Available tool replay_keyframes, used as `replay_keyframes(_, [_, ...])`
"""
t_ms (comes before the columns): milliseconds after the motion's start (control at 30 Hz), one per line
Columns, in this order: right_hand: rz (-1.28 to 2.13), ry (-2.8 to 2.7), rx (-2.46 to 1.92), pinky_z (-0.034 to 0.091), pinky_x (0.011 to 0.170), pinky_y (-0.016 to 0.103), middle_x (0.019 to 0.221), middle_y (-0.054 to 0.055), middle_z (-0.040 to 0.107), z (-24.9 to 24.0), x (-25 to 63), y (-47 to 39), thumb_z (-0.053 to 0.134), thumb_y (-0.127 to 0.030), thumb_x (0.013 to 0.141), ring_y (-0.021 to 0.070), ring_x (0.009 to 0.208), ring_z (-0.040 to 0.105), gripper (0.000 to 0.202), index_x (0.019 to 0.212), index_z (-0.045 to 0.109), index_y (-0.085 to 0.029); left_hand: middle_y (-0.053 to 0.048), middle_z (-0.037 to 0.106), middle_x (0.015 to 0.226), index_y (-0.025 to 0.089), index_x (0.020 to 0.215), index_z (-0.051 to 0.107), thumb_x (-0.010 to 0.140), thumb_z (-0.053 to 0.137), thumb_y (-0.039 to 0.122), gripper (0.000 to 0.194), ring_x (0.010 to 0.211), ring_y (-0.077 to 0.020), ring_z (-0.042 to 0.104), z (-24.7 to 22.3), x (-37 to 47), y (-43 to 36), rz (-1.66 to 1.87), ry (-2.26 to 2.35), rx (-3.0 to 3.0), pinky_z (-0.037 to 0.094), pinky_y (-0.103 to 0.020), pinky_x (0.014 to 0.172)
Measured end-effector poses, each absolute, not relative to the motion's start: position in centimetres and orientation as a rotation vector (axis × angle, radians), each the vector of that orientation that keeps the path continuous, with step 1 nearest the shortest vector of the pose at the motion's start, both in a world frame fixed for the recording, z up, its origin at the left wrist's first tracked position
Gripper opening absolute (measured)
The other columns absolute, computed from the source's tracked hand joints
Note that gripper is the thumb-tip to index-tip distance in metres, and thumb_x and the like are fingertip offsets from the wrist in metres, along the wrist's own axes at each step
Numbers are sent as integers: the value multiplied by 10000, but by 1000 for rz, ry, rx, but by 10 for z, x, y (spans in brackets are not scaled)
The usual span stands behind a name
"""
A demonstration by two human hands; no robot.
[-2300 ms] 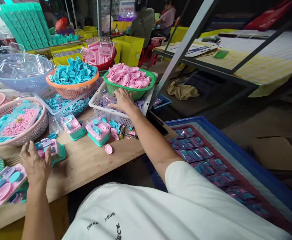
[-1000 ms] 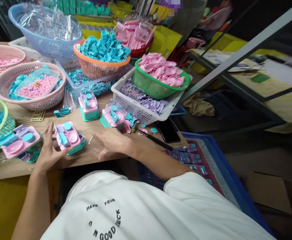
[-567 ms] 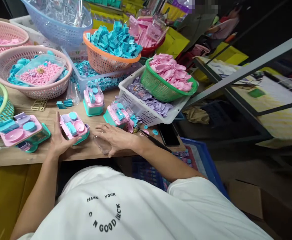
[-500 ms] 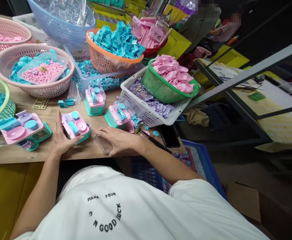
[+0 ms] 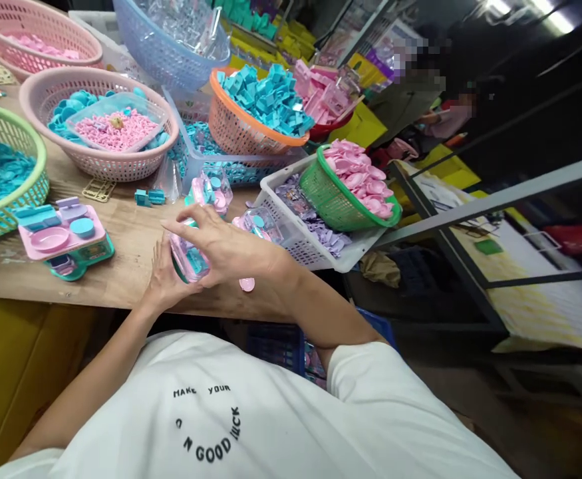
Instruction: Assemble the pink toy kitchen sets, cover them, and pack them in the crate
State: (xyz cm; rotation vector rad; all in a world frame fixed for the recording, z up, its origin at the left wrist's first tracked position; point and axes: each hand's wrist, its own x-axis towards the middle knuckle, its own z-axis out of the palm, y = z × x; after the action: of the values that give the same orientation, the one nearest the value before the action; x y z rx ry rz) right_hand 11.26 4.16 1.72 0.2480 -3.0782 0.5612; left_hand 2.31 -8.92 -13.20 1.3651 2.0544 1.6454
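Observation:
My left hand [image 5: 162,274] is closed round the near left side of a small toy kitchen [image 5: 194,261] with a pink top and teal base. It is tilted near the table's front edge. My right hand [image 5: 233,247] grips over its top from the right, thumb and fingers spanning it. A glossy clear cover [image 5: 185,251] lies over the toy's top, partly hidden by my fingers. Just beyond stands another covered toy kitchen [image 5: 211,191], and one more [image 5: 259,223] is partly behind my right wrist. On the left, an uncovered toy kitchen [image 5: 66,236] stands on the table.
Baskets of parts line the back: a pink basket [image 5: 98,159], an orange basket [image 5: 235,123], a green basket [image 5: 325,183] on a white crate [image 5: 295,243], and a lime basket [image 5: 36,173] at left. A pink piece [image 5: 247,285] lies near the table edge.
My right hand has moved left with the clear cover and is now over the toy kitchen. My left hand has closed round the toy, which has tilted. The camera view has shifted.

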Motion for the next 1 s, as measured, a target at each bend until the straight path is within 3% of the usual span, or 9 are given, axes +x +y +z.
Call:
replay_keyframes(233, [712,-3129,396,259,1202,626,1480,180,284,9,121,62,857,-421,712,362,1438,262,1150,1608,158,-244,-215,447,1435,203,1544,193,529,911,493,1277,1325,-433,469,-139,26,-87,1660,2126,1413,413,-609,1097])
replay_keyframes(400, [846,-3111,431,238,1228,586,1508,160,268,7,127,73,765,-425,816,327,1473,233,1047,1617,113,-255,-213,435,1463,206,1572,145,460,933,488,1392,1341,-442,453,-144,29,-86,1630,2193,1411,391,-610,1103])
replay_keyframes(667, [843,-3000,139,308,1178,614,1488,166,349,7,129,70,774,-653,748,352,1381,366,1158,1617,123,-250,-219,430,1486,202,1595,126,490,925,514,1399,1331,-440,463,-141,26,-87,1596,2158,1389,379,-594,1111])
replay_keyframes(800, [677,-3103,76,306,1172,635,1544,193,268,12,135,64,751,-698,741,385,1446,290,1193,1629,99,-241,-218,404,1517,213,1591,136,469,912,621,1424,1360,-456,436,-141,26,-88,1586,2154,1375,358,-609,1128])
replay_keyframes(900, [501,-3212,258,259,1199,629,1608,195,190,22,134,65,756,-606,794,387,1509,192,1078,1621,168,-242,-211,436,1481,196,1575,174,491,908,607,1373,1352,-441,450,-140,26,-87,1612,2141,1382,378,-597,1120])
replay_keyframes(1000, [336,-3306,455,239,1211,617,1626,159,237,32,124,67,690,-396,901,354,1509,227,805,1584,280,-276,-188,452,1461,198,1556,216,522,912,543,1294,1360,-406,454,-138,25,-85,1637,2114,1402,385,-561,1130])
